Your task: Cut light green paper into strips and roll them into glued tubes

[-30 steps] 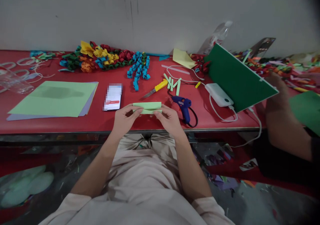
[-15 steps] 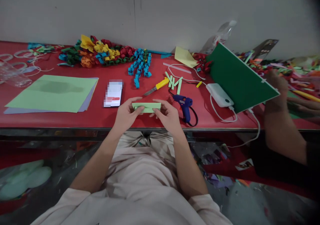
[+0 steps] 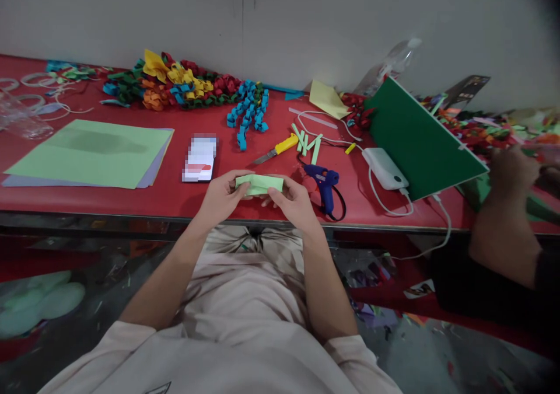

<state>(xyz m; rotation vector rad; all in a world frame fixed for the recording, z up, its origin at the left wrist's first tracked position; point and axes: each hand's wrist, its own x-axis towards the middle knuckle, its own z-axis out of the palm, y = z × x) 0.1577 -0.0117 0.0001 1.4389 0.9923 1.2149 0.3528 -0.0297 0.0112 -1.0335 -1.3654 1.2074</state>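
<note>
Grey wall (image 3: 131, 9) backs our red table (image 3: 280, 128). At the right, a dark-green board (image 3: 424, 143) stands tilted. At the left, we have light-green sheets (image 3: 83, 154) lying over lilac sheets (image 3: 151, 166). Along the back lies a bundle of multicoloured paper chains (image 3: 175, 87). Our left hand (image 3: 221, 198) and right hand (image 3: 298, 201) face each other at the near edge, fingers curled inward. Phone (image 3: 200, 157): between the sheets and our left hand. Glue gun (image 3: 324, 187): just beside our right hand. Using thumbs and fingers of both hands, we grip one folded light-green paper (image 3: 266, 182) by its ends. Beyond it lies a yellow-handled knife (image 3: 284, 145), blade pointing left; narrow light-green strips (image 3: 316, 150) lie beside its handle.
</note>
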